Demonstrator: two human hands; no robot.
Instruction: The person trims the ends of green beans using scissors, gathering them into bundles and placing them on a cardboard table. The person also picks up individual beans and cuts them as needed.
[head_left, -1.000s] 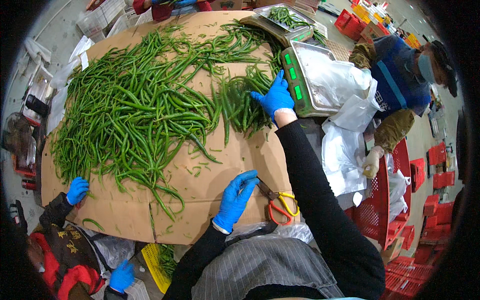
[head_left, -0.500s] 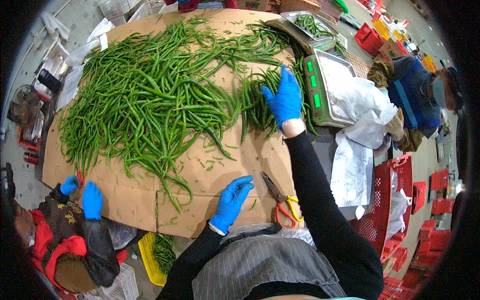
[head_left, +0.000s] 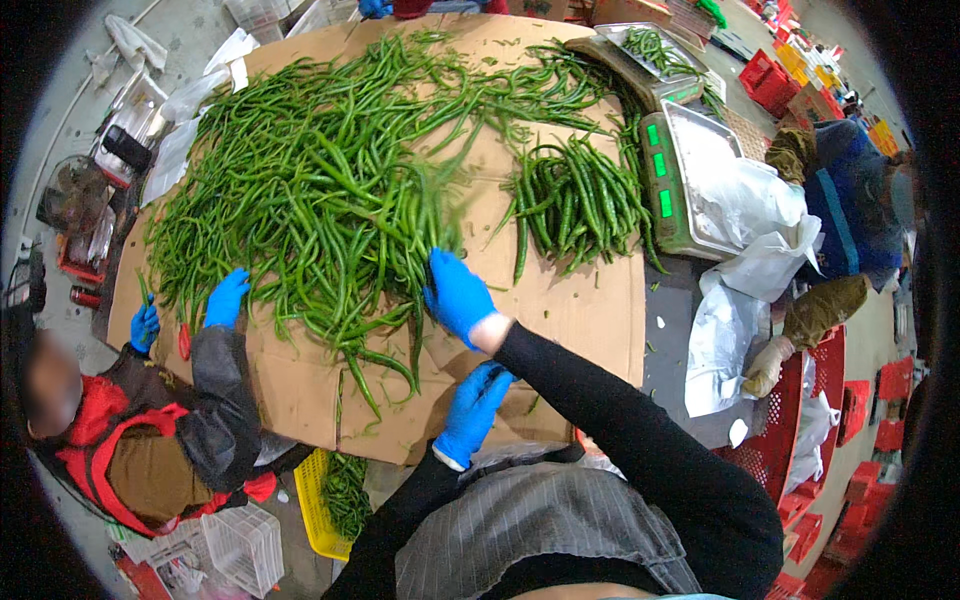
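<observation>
The person's right hand, in a blue glove, is at the centre of the frame, against the lower right edge of a broad heap of long green chilies; the fingers point up and to the left, with some blurred chilies just above them; whether the hand closes on any of them, I cannot tell. The left hand, also gloved in blue, is below it in the lower centre, over the near edge of the cardboard sheet; its fingers are bent, their tips beside the right forearm, and I cannot tell whether they hold anything.

The heap fills the cardboard from the upper centre to the left of the frame; a smaller bundle of chilies lies apart from it, right of centre, its stalks fanned roughly side by side; just beyond, at the upper right, stands a digital scale with three lit green displays, white plastic bags over its metal tray; at the lower left a yellow plastic crate holds more chilies, and a co-worker in blue gloves reaches to the cardboard's edge.
</observation>
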